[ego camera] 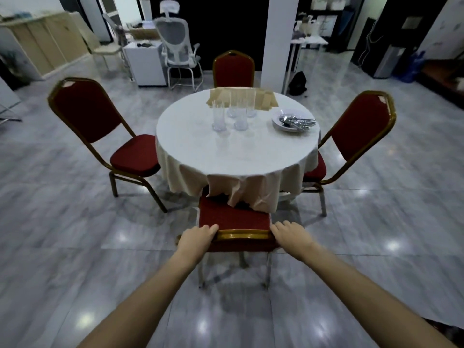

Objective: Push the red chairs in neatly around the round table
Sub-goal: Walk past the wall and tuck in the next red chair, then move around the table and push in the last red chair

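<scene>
A round table [190,136] under a white cloth stands in the middle of the room. Right in front of me is the near red chair [233,218], its seat partly under the hanging cloth. My left hand [197,238] grips the left end of its gold top rail, and my right hand [291,237] grips the right end. The left red chair [93,114] stands apart from the table, angled toward it. The right red chair [359,126] has its seat tucked under the table's edge. The far red chair [233,70] sits close behind the table.
On the table are several clear glasses [229,116], folded tan napkins [263,100] and a plate of cutlery [288,120]. A white office chair [179,50] and a white pillar [278,33] stand behind. Glossy tiled floor surrounds the table.
</scene>
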### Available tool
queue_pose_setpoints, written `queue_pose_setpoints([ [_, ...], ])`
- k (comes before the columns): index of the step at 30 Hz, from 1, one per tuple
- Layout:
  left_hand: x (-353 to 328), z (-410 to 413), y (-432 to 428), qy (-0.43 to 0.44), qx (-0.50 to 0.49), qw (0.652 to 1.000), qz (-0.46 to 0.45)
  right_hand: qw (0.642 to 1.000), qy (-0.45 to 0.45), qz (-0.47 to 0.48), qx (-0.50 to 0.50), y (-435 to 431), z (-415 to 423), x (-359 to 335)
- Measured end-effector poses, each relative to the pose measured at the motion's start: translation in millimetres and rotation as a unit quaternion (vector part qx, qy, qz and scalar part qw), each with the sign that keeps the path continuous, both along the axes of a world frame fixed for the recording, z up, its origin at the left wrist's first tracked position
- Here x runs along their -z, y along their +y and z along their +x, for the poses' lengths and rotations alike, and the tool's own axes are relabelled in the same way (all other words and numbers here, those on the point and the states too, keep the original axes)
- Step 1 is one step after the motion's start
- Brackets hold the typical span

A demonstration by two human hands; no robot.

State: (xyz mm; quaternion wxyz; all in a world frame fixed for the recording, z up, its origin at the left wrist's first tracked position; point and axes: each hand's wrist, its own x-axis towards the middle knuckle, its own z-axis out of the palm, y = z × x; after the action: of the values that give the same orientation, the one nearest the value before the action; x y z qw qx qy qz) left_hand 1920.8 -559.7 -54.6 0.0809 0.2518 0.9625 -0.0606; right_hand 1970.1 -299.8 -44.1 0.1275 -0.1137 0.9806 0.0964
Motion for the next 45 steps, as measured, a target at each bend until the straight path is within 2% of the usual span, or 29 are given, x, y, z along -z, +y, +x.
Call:
queue_pose_setpoints([
  [5, -0.9, -22.9, 17.8, 0.008, -0.009, 1.0, -0.003, 0.992, -0.017, -0.032, 0.12, -4.8, -14.3, -1.0],
  [8, 4.9, -32.3, 23.2, 0.01, -0.02, 1.0, 0.007, 0.987, -0.022, -0.053, 0.152, -2.5, -22.7, 3.9],
  [16, 3.4, -61.4, 24.2, 0.013, -0.001, 0.999, -0.042, 0.997, -0.047, 0.0, 0.063, 17.7, -52.7, -5.1],
  [21, 5.1, -59.6, 24.0, 0.018, -0.006, 0.999, -0.044, 0.996, -0.047, -0.014, 0.074, 20.2, -46.1, -0.7],
  [25, -1.0, -60.9, 24.4, -0.031, -0.018, 0.999, -0.013, 0.993, -0.075, -0.025, 0.09, 16.1, -45.3, -5.2],
  [29, -15.6, -68.7, -2.9, -0.142, -0.052, 0.987, 0.049, 0.987, -0.104, -0.078, 0.096, 19.2, -49.9, -14.3],
  [34, -34.8, -67.5, -54.7, -0.092, -0.13, 0.984, 0.077, 0.956, -0.092, -0.225, 0.163, -1.0, -78.8, -32.1],
  [37, -46.2, -70.0, -86.5, -0.069, -0.17, 0.98, 0.071, 0.951, -0.086, -0.27, 0.126, -41.6, -108.0, -43.3],
  [39, -55.5, -75.7, -118.8, -0.054, -0.199, 0.977, 0.051, 0.956, -0.083, -0.268, 0.082, -83.4, -134.2, -51.4],
  [45, -85.6, -91.1, -234.5, 0.002, -0.284, 0.959, 0.01, 0.974, -0.07, -0.197, -0.09, -253.7, -196.2, -74.4],
])
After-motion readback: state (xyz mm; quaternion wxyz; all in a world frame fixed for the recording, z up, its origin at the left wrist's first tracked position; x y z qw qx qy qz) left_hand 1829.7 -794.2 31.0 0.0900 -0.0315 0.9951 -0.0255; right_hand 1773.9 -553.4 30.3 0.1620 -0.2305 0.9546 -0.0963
